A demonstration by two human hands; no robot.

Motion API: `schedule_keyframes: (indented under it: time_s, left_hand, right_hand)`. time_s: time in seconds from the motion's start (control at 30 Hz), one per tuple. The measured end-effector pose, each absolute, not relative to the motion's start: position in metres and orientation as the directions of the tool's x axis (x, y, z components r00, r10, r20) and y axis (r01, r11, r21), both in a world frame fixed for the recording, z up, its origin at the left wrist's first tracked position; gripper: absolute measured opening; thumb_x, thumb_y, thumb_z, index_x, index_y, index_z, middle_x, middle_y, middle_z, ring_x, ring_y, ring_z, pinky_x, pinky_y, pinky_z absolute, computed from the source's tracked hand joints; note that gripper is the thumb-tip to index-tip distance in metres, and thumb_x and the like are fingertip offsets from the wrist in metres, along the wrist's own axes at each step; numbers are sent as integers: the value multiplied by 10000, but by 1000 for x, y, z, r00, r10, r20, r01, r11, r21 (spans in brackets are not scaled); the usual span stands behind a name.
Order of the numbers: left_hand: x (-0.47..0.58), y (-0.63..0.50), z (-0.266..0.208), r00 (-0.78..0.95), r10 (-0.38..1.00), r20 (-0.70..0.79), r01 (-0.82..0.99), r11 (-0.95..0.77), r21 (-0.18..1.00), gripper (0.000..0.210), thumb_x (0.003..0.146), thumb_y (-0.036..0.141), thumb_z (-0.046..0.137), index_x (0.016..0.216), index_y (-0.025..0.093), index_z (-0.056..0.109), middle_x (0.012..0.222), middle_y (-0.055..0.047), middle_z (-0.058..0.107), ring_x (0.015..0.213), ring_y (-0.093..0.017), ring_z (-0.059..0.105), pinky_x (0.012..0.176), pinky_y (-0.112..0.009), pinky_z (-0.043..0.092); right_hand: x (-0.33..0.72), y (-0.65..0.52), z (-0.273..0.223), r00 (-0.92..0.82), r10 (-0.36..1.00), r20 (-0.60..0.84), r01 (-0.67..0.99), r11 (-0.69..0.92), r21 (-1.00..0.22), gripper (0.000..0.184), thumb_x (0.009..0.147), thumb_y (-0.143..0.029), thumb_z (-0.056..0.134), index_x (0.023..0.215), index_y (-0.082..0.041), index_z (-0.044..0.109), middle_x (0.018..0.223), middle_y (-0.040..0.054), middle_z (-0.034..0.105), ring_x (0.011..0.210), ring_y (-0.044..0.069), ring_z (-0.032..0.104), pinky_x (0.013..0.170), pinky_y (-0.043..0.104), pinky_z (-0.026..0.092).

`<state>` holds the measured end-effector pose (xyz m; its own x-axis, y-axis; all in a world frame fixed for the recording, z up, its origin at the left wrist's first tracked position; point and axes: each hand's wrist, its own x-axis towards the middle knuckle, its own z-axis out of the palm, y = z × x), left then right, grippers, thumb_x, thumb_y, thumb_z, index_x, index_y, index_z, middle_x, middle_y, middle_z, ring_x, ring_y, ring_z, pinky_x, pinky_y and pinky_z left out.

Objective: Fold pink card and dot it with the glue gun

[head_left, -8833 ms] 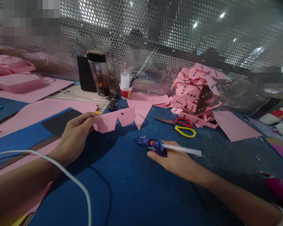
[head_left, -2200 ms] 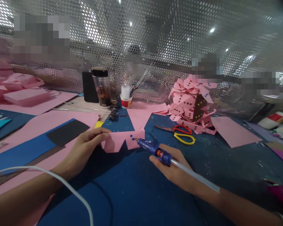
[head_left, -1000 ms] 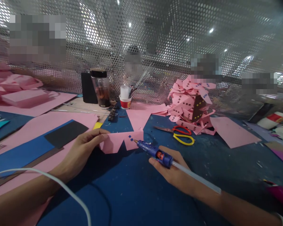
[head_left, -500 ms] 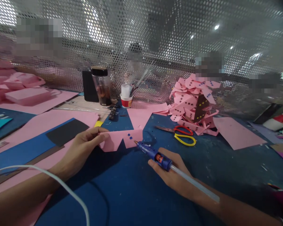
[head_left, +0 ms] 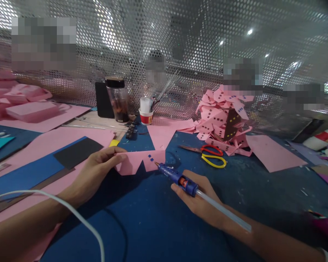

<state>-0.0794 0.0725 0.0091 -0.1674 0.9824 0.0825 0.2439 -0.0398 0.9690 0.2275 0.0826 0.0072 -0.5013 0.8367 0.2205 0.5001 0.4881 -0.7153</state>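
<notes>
Pink folded pieces (head_left: 30,111) sit heaped at the far left, backed by a perforated metal wall (head_left: 131,40) that spans the whole rear of the room. A teal sheet (head_left: 0,145) lies below them on the blue tabletop (head_left: 153,225), and beside it a broad pink sheet (head_left: 79,133) carries a blue strip (head_left: 35,163) overlapped by a black piece (head_left: 78,152). White cable (head_left: 82,218) arcs across the left forearm. The left hand (head_left: 97,169) pinches one end of a notched pink strip (head_left: 128,162), held out over the tabletop and bearing small blue squares (head_left: 151,159). Behind it stand a dark-lidded jar (head_left: 118,100) and a red-and-white paper cup (head_left: 146,119); a pointed pink sheet (head_left: 161,131) lies nearer. The right hand (head_left: 205,203) is wrapped around a blue glue gun (head_left: 175,176), its nozzle at the strip's free end; whether they touch is unclear. Beyond it rest scissors (head_left: 213,161) with red and yellow handles, then a tall pile of dotted pink pieces (head_left: 215,118) close to the wall. Farther right lies a flat pink sheet (head_left: 276,153), and scuffs and specks mark the tabletop there. Small bright lights gleam at the upper right.
</notes>
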Motion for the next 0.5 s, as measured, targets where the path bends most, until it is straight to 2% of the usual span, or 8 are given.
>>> schedule_keyframes:
  time_s: [0.23,0.5]
  left_hand:
    - [-81,72,11,-151,986,77,261,-35,965,208,910,419,649,845,227,694,740,76,635,749,-131,495,697,-236,369]
    - [-82,74,6,-168,982,85,287,-33,957,234,884,448,667,840,222,702,740,46,640,740,-149,498,682,-243,365]
  right_hand:
    - [227,83,8,-499,841,211,498,477,-724,313,937,-398,600,737,-218,441,709,-32,514,599,99,452,517,237,345]
    - [228,83,6,-494,843,216,490,474,-732,329,941,-417,601,738,-216,438,697,-34,512,589,96,448,508,230,337]
